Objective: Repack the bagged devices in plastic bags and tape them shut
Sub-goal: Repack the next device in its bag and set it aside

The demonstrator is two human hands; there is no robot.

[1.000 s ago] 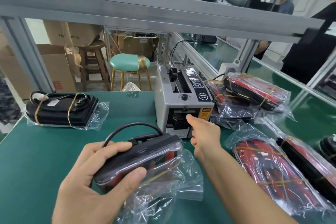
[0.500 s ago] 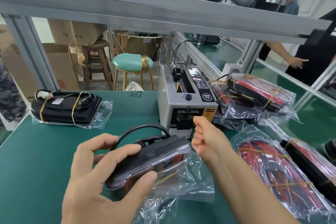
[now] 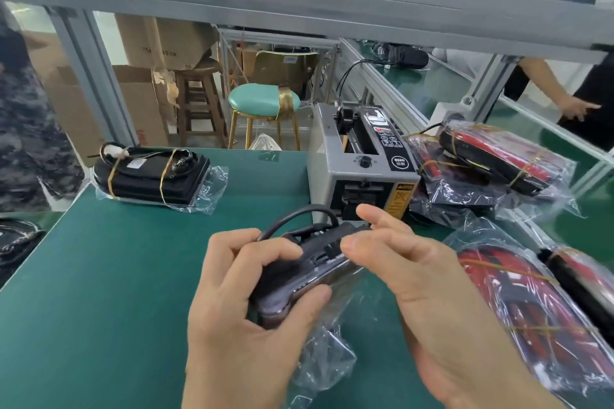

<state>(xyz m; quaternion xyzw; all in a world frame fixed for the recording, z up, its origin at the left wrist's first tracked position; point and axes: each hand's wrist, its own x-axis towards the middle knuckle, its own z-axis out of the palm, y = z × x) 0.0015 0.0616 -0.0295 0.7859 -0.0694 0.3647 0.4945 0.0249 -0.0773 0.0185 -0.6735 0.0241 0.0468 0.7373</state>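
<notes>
1. The right hand (image 3: 408, 262) has come back from the slot of the tape dispenser (image 3: 362, 169), where it was reaching half a second ago, and now sits at the near end of the black device (image 3: 309, 262).
2. Its thumb and forefinger are pinched together at the device's top edge; whether a strip of tape lies between them cannot be told. The other fingers spread loosely above.
3. The left hand (image 3: 246, 305) grips the device from the left, fingers curled over the top, thumb under the near side.
4. The device is held above the green table (image 3: 99, 292), partly inside a clear plastic bag (image 3: 332, 352) that hangs loose below and right of the grip.
5. A bagged black device (image 3: 153, 176) lies at far left; red-and-black bagged ones (image 3: 518, 295) lie right.
</notes>
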